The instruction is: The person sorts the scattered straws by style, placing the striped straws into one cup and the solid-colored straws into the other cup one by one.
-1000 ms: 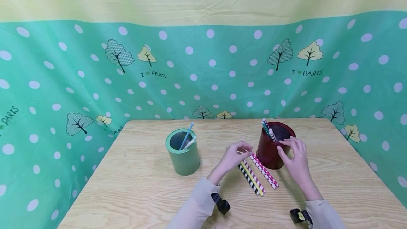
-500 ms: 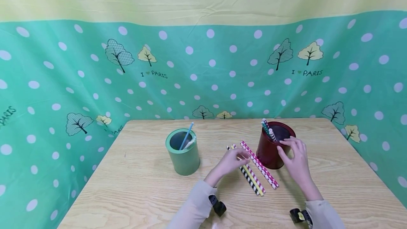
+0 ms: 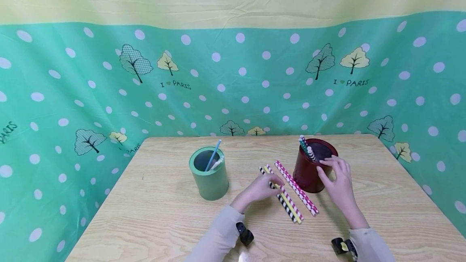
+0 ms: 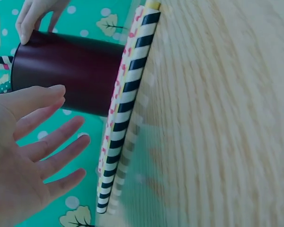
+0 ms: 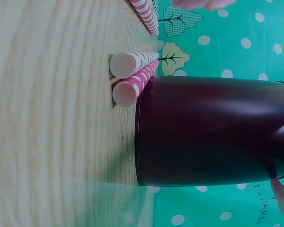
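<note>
My left hand (image 3: 263,187) hovers with fingers loosely spread over a row of paper straws: a black-striped straw (image 3: 287,208), a yellow straw (image 3: 291,208) and a pink-striped straw (image 3: 294,204). Nothing is between its fingers in the left wrist view. Two pink dotted straws (image 3: 300,192) lie to their right, beside the base of a dark red cylindrical holder (image 3: 309,175). My right hand (image 3: 338,177) holds that holder at its rim, thumb on the outer wall and fingers over the edge. Several patterned straws (image 3: 305,146) stand in it, leaning left.
A green cylindrical holder (image 3: 211,183) stands on the wooden table (image 3: 153,221) to the left, with a blue straw (image 3: 214,155) and a pale straw (image 3: 217,162) in it. Behind the table hangs a green dotted curtain (image 3: 255,68).
My left hand has drawn back toward the lower left, from beside the pink dotted straws to above the striped and yellow ones. My right hand and the red holder keep their place.
</note>
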`<state>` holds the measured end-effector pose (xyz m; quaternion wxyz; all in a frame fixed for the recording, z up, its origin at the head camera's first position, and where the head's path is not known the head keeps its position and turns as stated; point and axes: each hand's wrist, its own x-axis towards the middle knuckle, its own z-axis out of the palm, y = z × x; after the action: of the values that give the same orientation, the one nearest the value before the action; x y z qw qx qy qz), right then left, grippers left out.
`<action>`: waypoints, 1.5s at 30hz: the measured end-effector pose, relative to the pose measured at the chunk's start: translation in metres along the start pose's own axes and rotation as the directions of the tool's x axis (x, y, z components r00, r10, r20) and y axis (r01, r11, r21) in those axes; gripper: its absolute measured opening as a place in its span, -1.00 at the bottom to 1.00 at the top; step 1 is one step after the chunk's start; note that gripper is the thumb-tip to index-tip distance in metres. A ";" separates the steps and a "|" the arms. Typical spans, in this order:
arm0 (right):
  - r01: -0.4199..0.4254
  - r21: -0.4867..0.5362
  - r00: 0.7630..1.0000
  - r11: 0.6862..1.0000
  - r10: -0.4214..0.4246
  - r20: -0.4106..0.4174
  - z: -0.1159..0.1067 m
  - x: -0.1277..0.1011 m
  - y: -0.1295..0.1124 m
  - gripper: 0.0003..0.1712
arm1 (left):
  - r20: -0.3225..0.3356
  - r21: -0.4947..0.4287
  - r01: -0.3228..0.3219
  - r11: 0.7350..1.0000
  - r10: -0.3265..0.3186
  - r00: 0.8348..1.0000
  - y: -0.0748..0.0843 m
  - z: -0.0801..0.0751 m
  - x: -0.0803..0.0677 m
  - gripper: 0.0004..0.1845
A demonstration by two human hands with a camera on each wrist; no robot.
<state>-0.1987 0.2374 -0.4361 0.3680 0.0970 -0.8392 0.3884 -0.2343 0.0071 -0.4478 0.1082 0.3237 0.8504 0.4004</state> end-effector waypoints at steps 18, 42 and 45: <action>-0.011 0.003 1.000 1.000 0.011 0.010 0.000 0.000 0.000 -0.80 | 0.083 0.145 -0.015 0.989 0.003 0.997 -0.013 0.002 0.000 -0.74; -0.006 0.007 1.000 1.000 0.005 0.006 0.000 0.000 0.000 -0.80 | 0.120 0.292 -0.026 0.956 -0.010 0.993 -0.018 0.005 0.000 -0.74; -0.001 0.006 1.000 1.000 0.001 0.004 0.000 0.000 0.001 -0.79 | 0.122 0.300 -0.023 0.954 -0.014 0.992 -0.020 0.005 0.000 -0.75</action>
<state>-0.1993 0.2379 -0.4364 0.3659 0.0986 -0.8388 0.3909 -0.2413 0.0014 -0.4662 0.1087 0.3623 0.8924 0.2461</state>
